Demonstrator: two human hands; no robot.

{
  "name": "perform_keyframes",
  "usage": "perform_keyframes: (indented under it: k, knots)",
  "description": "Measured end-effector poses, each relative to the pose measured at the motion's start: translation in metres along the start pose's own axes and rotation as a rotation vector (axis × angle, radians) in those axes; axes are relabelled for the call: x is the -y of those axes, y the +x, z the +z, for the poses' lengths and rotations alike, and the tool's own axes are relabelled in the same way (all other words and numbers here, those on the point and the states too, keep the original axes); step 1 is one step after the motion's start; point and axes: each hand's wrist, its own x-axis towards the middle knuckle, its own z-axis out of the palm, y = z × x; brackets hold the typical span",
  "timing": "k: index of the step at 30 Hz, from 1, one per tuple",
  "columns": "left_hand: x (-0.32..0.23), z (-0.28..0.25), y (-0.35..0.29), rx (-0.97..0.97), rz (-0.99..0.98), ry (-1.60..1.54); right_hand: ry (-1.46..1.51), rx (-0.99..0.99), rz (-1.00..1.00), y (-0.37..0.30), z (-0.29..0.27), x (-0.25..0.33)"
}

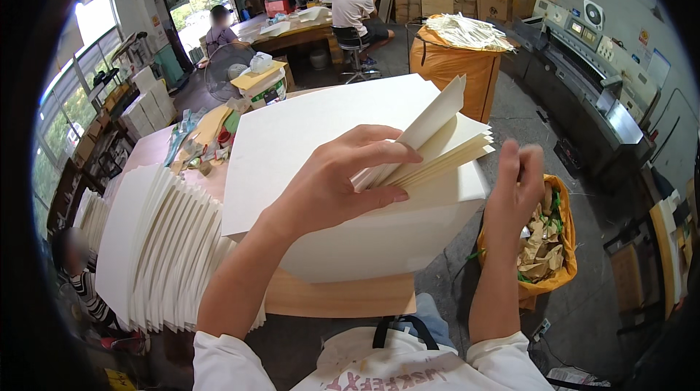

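Note:
My left hand (364, 169) is closed around a bundle of folded white paper sheets (448, 145), its thumb below and its fingers on top. The bundle's layered ends fan out to the right, and one folded piece stands higher than the others. Beneath it lies a tall stack of large white sheets (292, 125) on the table. To the right, beyond the stack's edge, my right hand (518, 180) is raised with curled fingers, slightly blurred; anything inside it is hidden. Many overlapping white folded sheets (168, 245) lean in a row to the left of the stack.
An orange bag (565, 271) of crumpled brown paper stands on the floor at right. Farther back, a large orange bin (452, 74) holds white paper strips. A fan (226, 70) and a cluttered pink tabletop (153, 150) are at left. Other people sit farther off.

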Motion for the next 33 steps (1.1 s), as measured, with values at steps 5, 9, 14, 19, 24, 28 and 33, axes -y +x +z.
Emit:
perform_keyframes:
  k: [5,9,14,19,24,28,33]
  knots:
    - [0.002,0.0,-0.001,0.045,0.091,0.18,-0.23,0.527,-0.43,-0.023,-0.01,0.012]
    - [0.0,0.007,-0.007,0.172,0.185,0.494,-0.199,0.751,-0.373,-0.029,-0.014,0.014]
    - [-0.006,0.009,-0.002,0.13,0.063,0.468,-0.251,0.79,-0.382,-0.024,-0.019,0.018]
    - [0.003,0.009,0.001,0.139,0.105,0.558,-0.24,0.733,-0.387,-0.025,-0.013,0.02]
    - [0.003,0.01,0.002,0.097,0.132,0.578,-0.069,0.438,-0.197,-0.023,-0.035,0.0]
    - [-0.004,0.01,0.002,0.085,0.039,0.547,-0.558,0.562,0.124,0.004,-0.048,0.014]
    - [-0.001,0.014,0.003,0.027,0.093,0.423,-0.273,0.529,0.123,0.021,-0.037,0.019]
